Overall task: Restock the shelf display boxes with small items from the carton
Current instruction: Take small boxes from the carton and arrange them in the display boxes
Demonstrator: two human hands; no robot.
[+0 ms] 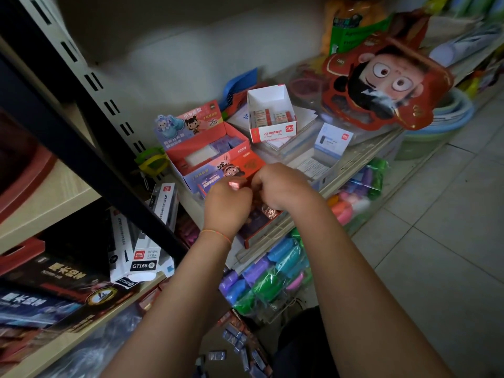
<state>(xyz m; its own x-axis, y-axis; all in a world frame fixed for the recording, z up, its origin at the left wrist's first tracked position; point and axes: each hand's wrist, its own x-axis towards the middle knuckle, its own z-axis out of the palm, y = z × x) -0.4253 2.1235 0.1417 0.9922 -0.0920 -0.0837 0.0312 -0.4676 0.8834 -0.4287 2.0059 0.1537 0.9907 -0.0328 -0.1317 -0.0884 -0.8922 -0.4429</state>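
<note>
We are partway through the restocking, by our judgement: both hands are busy with small foil-wrapped items just in front of the display boxes on the shelf (362, 156), and nothing is being set into a box at this instant.

Going from the left, the red and blue display box (207, 156) with the cartoon header stands open; purple packets fill its far right part and a pale gap shows in the middle, so it looks only partly stocked. Our left hand (227, 199) is next, fingers curled and pinching a small shiny red item (236, 184) at the fingertips. Just beside it, nearly touching, our right hand (281, 186) is also curled; we cannot tell what it grips, as the fingers hide it. Below the hands lies a low red tray (261, 222) holding more coppery foil pieces, which we take for the supply, though we cannot be sure it is the carton.

Behind the right hand, the white eraser box (271, 115) is open, nearly empty, with two wrapped erasers (271, 117) on its floor.

We count two open display boxes, two erasers and one item plainly pinched; the purple packets are too blurred to count.

The next move, we judge, calls for carrying the pinched item up and over the box front into that gap.
</note>
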